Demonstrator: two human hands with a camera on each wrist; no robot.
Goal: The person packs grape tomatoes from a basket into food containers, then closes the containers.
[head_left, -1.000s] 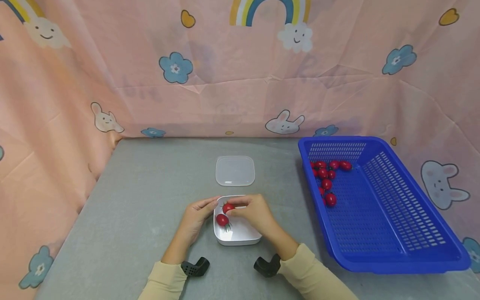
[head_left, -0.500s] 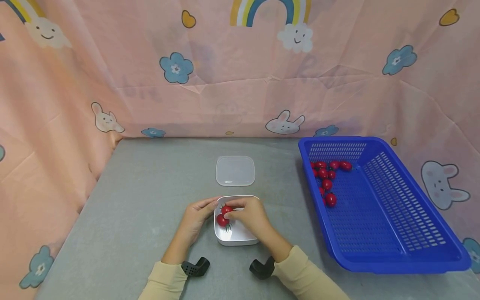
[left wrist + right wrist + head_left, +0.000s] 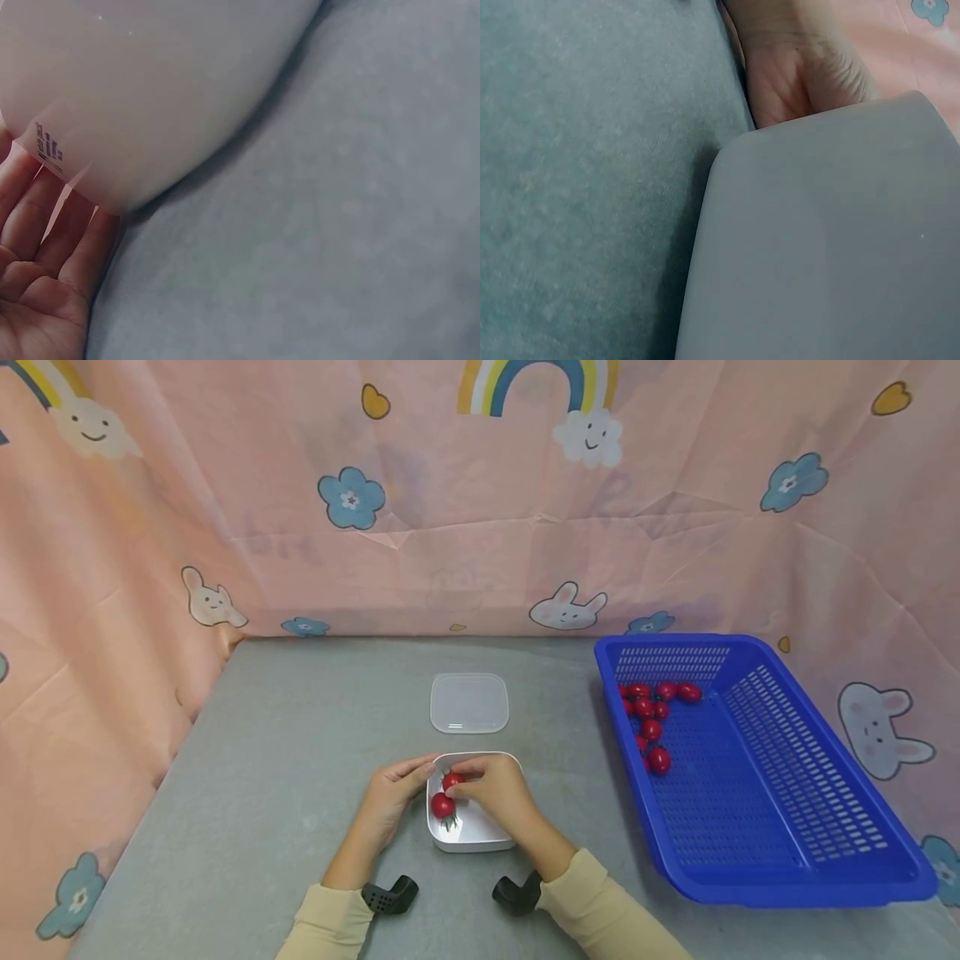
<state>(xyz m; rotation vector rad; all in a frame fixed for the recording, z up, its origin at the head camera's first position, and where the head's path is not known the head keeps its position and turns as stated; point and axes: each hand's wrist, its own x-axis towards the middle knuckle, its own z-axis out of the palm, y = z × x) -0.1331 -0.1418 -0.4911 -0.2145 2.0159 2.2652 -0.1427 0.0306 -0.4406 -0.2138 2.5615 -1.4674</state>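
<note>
A white plastic container (image 3: pixel 480 825) stands on the table, with two red cherry tomatoes at its left side. My left hand (image 3: pixel 396 793) holds its back left corner, thumb by the rim. In the left wrist view, the fingers (image 3: pixel 79 240) lie against the container's outer wall. Reaching in over the right side, my right hand (image 3: pixel 501 792) pinches the rear cherry tomato (image 3: pixel 452 781) between thumb and fingers. The front cherry tomato (image 3: pixel 442 805) lies just beside it, green stem toward me. In the right wrist view, the container wall hides the right hand's fingers.
Behind the container, a translucent lid (image 3: pixel 469 703) lies flat on the grey table (image 3: pixel 300 735). To the right stands a large blue basket (image 3: pixel 750 810) with several cherry tomatoes (image 3: pixel 652 730) along its left wall. A pink printed curtain (image 3: pixel 450 552) hangs behind the table.
My right hand has moved slightly left with the rear tomato, which now sits closer to the front one. The front tomato has shifted a little toward me. My left hand keeps its place.
</note>
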